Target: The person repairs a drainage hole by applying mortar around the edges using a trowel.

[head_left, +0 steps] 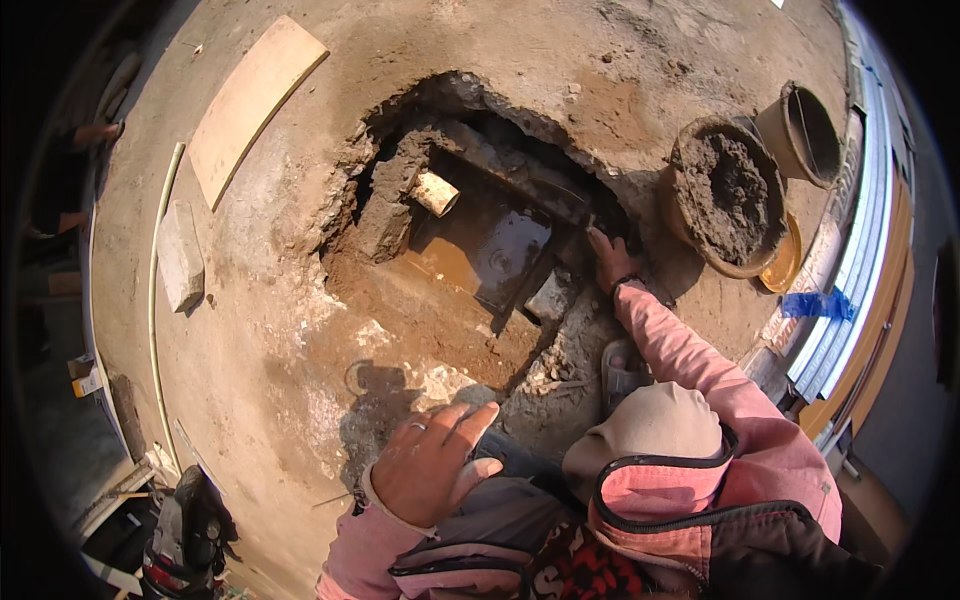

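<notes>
A broken-edged hole in the ground holds a rectangular pit (430, 270) with muddy brown water (490, 250) in its bottom. A short off-white pipe (435, 194) pokes out of mud-packed bricks (385, 215) at the pit's far left. My right hand (614, 262) reaches down to the pit's right corner, fingers curled; whatever they grip is too small to make out. Beside that hand, a pale block (550, 296) sits on the pit's near-right edge. My left hand (428, 462) hovers open near my knee, fingers apart and holding nothing, a ring on one finger.
To the right stand a bucket full of wet mortar (735, 195), a second bucket (803, 135) and a yellow basin (784, 255). Long metal profiles (850, 270) line the right edge. A curved board (250, 105), a block (180, 255) and a thin pipe (157, 300) lie left.
</notes>
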The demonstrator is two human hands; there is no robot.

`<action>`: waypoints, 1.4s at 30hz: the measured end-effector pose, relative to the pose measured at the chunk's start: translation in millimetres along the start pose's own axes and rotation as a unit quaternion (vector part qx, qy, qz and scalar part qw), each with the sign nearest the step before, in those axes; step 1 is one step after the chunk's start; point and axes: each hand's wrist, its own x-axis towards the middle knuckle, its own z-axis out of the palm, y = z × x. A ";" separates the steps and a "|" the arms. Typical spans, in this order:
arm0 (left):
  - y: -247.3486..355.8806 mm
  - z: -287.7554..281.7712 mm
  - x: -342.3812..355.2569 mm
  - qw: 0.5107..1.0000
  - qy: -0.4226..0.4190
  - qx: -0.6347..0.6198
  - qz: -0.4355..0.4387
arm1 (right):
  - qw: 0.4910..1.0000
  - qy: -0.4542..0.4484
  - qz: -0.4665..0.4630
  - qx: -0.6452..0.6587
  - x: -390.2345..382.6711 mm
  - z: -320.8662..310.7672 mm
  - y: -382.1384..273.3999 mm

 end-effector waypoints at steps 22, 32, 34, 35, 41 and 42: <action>10.7 -13.1 4.8 0.994 -0.058 -0.027 -0.088 | 0.999 -0.030 0.019 0.010 73.8 -35.7 -46.0; 22.1 -11.0 10.7 0.996 -0.048 0.003 -0.073 | 0.998 0.020 -0.050 0.012 52.2 -48.7 -57.5; 24.3 -12.3 8.2 0.997 -0.030 -0.008 -0.065 | 0.995 0.016 -0.094 0.032 37.5 -40.2 -72.2; 24.7 -12.8 10.4 0.998 -0.017 -0.010 -0.059 | 0.993 -0.002 -0.115 0.012 35.3 -40.9 -76.1; 23.5 -1.8 4.0 0.997 0.008 0.024 -0.073 | 0.991 -0.051 -0.117 -0.027 56.1 -21.9 -54.3; 22.3 -2.2 -1.0 0.997 0.003 0.018 -0.079 | 0.993 -0.069 -0.098 -0.015 56.4 -19.4 -53.8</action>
